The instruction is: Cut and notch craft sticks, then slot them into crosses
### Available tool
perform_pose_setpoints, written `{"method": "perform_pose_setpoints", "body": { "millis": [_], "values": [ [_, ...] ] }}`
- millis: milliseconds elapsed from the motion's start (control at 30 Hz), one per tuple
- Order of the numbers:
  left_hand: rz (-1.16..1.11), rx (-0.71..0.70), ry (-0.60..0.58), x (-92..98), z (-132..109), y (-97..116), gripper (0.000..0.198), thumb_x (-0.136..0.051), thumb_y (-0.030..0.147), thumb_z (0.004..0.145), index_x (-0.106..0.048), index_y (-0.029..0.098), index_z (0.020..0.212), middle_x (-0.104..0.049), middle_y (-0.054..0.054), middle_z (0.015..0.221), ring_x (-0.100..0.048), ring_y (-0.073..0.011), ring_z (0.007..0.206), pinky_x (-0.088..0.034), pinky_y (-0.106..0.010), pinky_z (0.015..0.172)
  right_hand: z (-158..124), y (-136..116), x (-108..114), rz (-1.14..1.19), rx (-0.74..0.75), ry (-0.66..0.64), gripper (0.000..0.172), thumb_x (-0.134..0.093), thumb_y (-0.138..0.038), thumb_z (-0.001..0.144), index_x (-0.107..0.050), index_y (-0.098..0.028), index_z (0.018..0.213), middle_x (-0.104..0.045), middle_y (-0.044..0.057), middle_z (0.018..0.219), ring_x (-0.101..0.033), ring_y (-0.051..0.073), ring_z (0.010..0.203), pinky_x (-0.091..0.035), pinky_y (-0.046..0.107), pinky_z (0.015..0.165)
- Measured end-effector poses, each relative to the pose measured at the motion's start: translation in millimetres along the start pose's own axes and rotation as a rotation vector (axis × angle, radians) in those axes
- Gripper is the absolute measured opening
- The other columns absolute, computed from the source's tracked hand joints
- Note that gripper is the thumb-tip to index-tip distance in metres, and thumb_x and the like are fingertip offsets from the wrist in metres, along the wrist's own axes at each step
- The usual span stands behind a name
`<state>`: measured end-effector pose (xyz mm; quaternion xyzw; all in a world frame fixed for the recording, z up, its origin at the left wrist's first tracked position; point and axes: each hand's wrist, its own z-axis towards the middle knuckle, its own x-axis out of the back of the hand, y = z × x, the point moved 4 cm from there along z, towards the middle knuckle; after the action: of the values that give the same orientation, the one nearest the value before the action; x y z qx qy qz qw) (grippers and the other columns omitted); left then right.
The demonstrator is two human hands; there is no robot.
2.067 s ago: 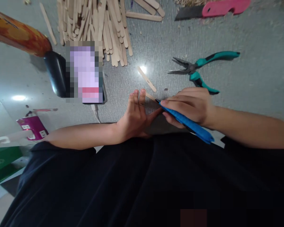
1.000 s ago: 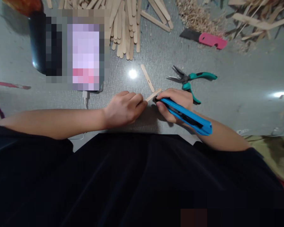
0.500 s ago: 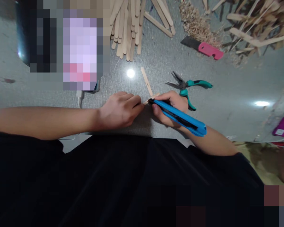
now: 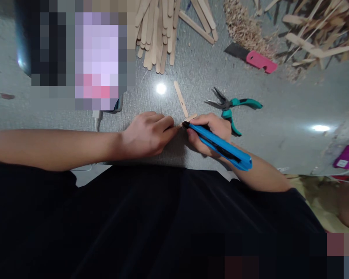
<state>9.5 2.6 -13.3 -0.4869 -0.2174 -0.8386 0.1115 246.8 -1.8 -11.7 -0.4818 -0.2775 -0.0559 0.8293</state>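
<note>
My right hand [image 4: 211, 131] is closed around a blue utility knife [image 4: 221, 145], whose dark tip points left and meets a wooden craft stick [image 4: 192, 117]. My left hand [image 4: 149, 133] pinches the left end of that same stick, low over the grey table. Most of the stick is covered by fingers and the knife. Just above lies another craft stick [image 4: 181, 99] with a small slot cut in it. Pliers with teal handles [image 4: 227, 104] rest spread beyond my right hand.
A pile of craft sticks [image 4: 157, 35] lies at the back centre. Wood shavings [image 4: 244, 29] and broken stick pieces [image 4: 322, 38] spread at the back right, near a pink-handled blade [image 4: 261, 62]. A white cable [image 4: 97, 120] runs at left. A purple item [image 4: 347, 155] sits far right.
Both hands keep nearly the same place on the stick. The back end of the utility knife has dipped slightly. The whole view has shifted a little.
</note>
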Motion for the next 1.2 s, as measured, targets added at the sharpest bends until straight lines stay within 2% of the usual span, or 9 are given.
{"method": "perform_pose_setpoints", "body": {
  "millis": [167,333,500,633,800,933,1033,1200],
  "values": [
    [0.043,-0.008,0.001,0.3,2.2,2.4,0.033,-0.05,0.013,0.115,-0.083,0.015,0.115,-0.075,-0.004,0.089,-0.065,-0.0192,0.07,-0.047,-0.038,0.063,0.3,2.1,-1.1,0.011,0.025,-0.05,0.027,-0.08,-0.026,0.113,-0.075,-0.035,0.138,-0.092,0.005,0.111,-0.091,0.028,0.09,-0.076,0.043,0.075],
    [0.128,-0.014,0.064,1.9,5.2,7.6,0.029,-0.06,0.011,0.119,-0.08,0.017,0.1,-0.071,-0.001,0.08,-0.06,-0.0165,0.066,-0.041,-0.037,0.06,2.2,1.4,-4.1,-0.079,0.061,-0.036,0.022,-0.075,-0.023,0.112,-0.075,-0.036,0.129,-0.09,0.002,0.099,-0.091,0.029,0.084,-0.076,0.045,0.072],
    [0.158,-0.04,0.111,4.6,7.6,9.5,0.033,-0.066,0.008,0.117,-0.072,0.017,0.086,-0.065,0.0,0.075,-0.057,-0.0156,0.065,-0.038,-0.037,0.06,1.1,-0.5,-9.5,-0.173,0.182,0.035,0.025,-0.073,-0.014,0.107,-0.076,-0.032,0.124,-0.089,0.003,0.097,-0.086,0.025,0.072,-0.071,0.04,0.065],
    [0.153,-0.062,0.114,5.2,8.5,8.9,0.034,-0.065,0.005,0.116,-0.071,0.018,0.085,-0.062,0.0,0.075,-0.056,-0.0162,0.067,-0.039,-0.037,0.061,4.0,-2.4,-11.4,-0.168,0.236,0.023,0.02,-0.073,-0.014,0.108,-0.077,-0.03,0.118,-0.089,0.005,0.097,-0.085,0.024,0.075,-0.071,0.038,0.068],
    [0.122,-0.036,0.129,3.0,7.8,6.6,0.035,-0.066,0.007,0.117,-0.069,0.018,0.084,-0.065,0.001,0.075,-0.055,-0.0163,0.066,-0.041,-0.037,0.061,5.8,-3.3,-12.0,-0.254,0.254,0.0,0.016,-0.067,-0.015,0.111,-0.07,-0.03,0.116,-0.085,0.003,0.091,-0.079,0.019,0.071,-0.069,0.032,0.068],
    [0.112,-0.056,0.081,1.3,7.5,6.3,0.033,-0.067,0.006,0.115,-0.069,0.018,0.085,-0.069,-0.001,0.078,-0.059,-0.0168,0.067,-0.041,-0.037,0.062,-5.3,0.5,-11.0,-0.343,0.334,-0.059,0.013,-0.067,-0.021,0.113,-0.071,-0.03,0.122,-0.084,0.003,0.088,-0.076,0.019,0.071,-0.063,0.032,0.064],
    [0.128,-0.075,0.04,1.2,8.5,6.0,0.032,-0.062,0.007,0.118,-0.072,0.018,0.09,-0.07,-0.002,0.08,-0.063,-0.0175,0.069,-0.041,-0.037,0.062,-15.1,2.8,-8.1,-0.387,0.373,-0.107,0.009,-0.069,-0.026,0.112,-0.072,-0.03,0.119,-0.085,0.004,0.09,-0.076,0.02,0.073,-0.062,0.034,0.063],
    [0.155,-0.095,0.079,3.2,9.2,4.0,0.032,-0.067,0.009,0.118,-0.07,0.02,0.087,-0.067,0.0,0.077,-0.063,-0.017,0.067,-0.044,-0.037,0.061,-15.9,-2.7,-5.0,-0.37,0.385,-0.128,0.023,-0.071,-0.021,0.108,-0.071,-0.029,0.13,-0.086,0.004,0.095,-0.075,0.021,0.074,-0.059,0.035,0.063]
  ]
}}
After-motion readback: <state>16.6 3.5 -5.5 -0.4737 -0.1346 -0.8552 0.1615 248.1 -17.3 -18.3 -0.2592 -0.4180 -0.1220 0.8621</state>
